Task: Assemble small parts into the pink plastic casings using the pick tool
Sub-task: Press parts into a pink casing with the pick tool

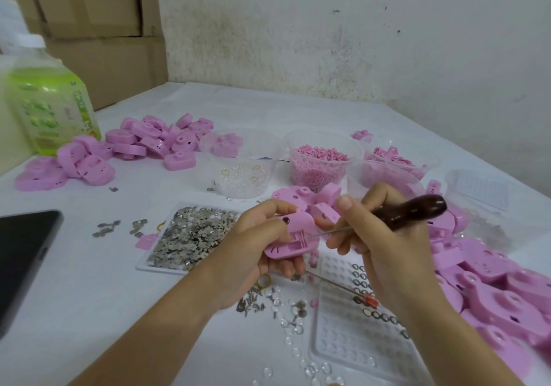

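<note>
Obs.: 1 pink casing (290, 241) is held above the table near centre, open side up, in the left hand (253, 245). The fingers and thumb are curled round its left end and underside in a firm clamp. The right hand (375, 245) is closed round the pick tool (414, 211) in a pen-like grip, with the dark wooden handle pointing far right. The thin metal shaft reaches left into the casing's slotted recess; the tip is probably in contact, but blur hides which small part it is working. Handling judgement: the casing looks like light, rigid moulded plastic, smooth and rounded, so it is likely to twist under pick pressure. It is best taken by the outer rim, fingers clear of the recess. The internal ribs look thin, and a slip of the pick could mark them. Supply: a tray of metal clips (190, 236) sits just left of the left hand, and a casing pile (492, 293) lies at right.
</note>
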